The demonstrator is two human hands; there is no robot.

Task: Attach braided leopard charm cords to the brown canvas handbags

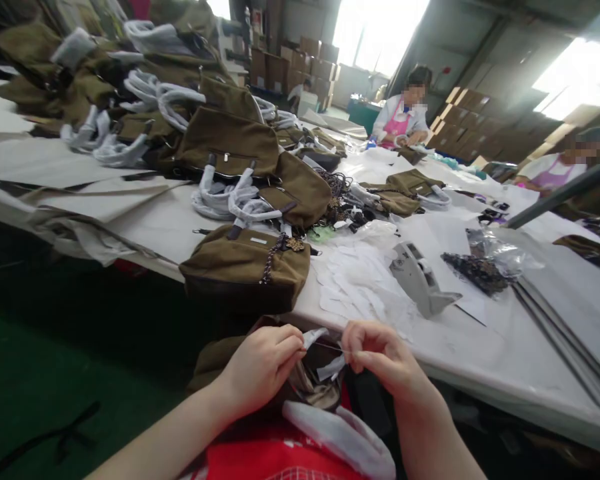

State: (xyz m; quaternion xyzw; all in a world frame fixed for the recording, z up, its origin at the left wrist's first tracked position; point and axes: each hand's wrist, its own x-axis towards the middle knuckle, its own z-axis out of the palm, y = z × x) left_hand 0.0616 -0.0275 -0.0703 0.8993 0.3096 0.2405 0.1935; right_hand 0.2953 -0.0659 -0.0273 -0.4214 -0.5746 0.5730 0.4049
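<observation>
My left hand is closed in a pinch at the lower centre, and my right hand pinches to its right. A thin pale thread runs taut between the fingertips of both hands. Below them, an open brown bag rests on my lap against a red apron, partly hidden by my left hand. White tags or paper strips show at the bag's opening. A white-wrapped handle curves over the apron. Beyond my hands, another brown bag with a braided cord charm stands at the table's edge.
On the white table lie a pile of brown bags at the left, a grey tape dispenser, white paper slips, a plastic bag of dark pieces and metal rods. Two people work across the table at the right.
</observation>
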